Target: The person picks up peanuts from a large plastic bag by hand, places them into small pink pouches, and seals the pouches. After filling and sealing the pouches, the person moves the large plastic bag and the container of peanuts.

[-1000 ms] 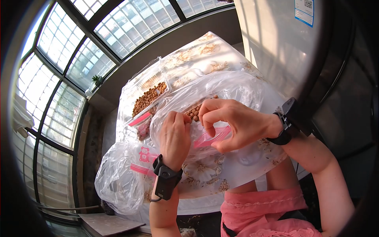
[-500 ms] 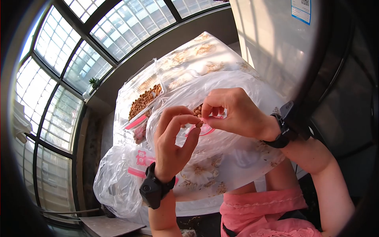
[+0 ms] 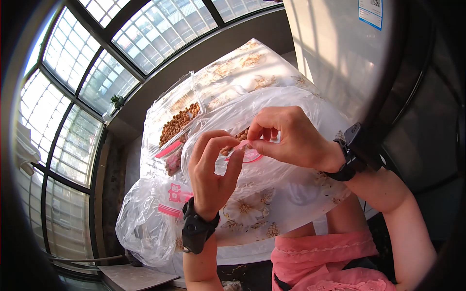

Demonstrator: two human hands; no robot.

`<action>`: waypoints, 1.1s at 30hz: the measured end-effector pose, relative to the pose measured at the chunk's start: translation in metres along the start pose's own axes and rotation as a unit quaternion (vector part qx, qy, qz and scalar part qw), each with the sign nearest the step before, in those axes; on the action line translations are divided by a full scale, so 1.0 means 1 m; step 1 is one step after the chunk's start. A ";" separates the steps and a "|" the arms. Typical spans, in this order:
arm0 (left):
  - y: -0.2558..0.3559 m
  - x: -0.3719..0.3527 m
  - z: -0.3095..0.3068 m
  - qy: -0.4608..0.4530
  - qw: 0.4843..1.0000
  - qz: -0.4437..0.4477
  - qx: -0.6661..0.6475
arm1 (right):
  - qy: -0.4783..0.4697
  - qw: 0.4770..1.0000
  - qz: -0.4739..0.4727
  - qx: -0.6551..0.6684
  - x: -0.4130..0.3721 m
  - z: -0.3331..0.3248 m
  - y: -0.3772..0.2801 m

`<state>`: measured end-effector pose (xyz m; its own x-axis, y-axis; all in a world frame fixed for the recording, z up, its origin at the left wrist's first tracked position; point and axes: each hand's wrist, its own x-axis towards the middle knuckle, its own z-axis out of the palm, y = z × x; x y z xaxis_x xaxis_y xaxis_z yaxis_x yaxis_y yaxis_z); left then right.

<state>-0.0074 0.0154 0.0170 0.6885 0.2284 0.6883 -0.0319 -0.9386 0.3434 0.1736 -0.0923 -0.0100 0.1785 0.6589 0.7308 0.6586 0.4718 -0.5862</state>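
Observation:
My right hand [image 3: 286, 136] is closed, with thumb and forefinger pinched at the pink rim of a clear zip bag [image 3: 251, 155]. Brown nuts [image 3: 226, 151] show in and around the bag's mouth, partly covered by my fingers. On the other side, my left hand [image 3: 212, 167] is raised just left of the bag, thumb and forefinger apart with nothing visible between them. Beneath both hands lies a large, crumpled clear plastic bag [image 3: 286, 97].
A clear plastic box [image 3: 196, 87] of brown nuts [image 3: 179, 123] stands at the table's far left. Beside it is a filled pink-topped bag [image 3: 172, 160]. A clear bag [image 3: 141, 223] with a pink bear print hangs over the near-left edge of the flowered tablecloth [image 3: 247, 211].
A nut was between my left thumb and fingertip; it has left them, and those fingers have parted. My right hand stays nearly in place, pinching.

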 end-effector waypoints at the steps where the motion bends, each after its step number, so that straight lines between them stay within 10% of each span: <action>1: -0.001 0.000 -0.001 0.012 1.000 -0.009 -0.003 | 0.000 1.000 0.000 0.000 0.000 0.000 -0.001; 10: -0.017 -0.010 0.005 -0.030 0.986 -0.131 0.098 | 0.100 0.994 0.024 0.027 0.004 -0.005 -0.009; 24: -0.024 -0.015 0.005 -0.142 0.972 -0.090 0.164 | -0.044 0.996 -0.020 0.070 -0.001 -0.004 -0.008; 33: -0.014 -0.006 0.005 0.108 0.992 -0.070 0.010 | -0.008 0.999 -0.041 0.017 -0.001 0.000 -0.003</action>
<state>-0.0071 0.0256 0.0047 0.5135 0.4052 0.7564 0.0695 -0.8982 0.4340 0.1714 -0.0944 -0.0087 0.1137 0.6261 0.7714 0.6446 0.5443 -0.5368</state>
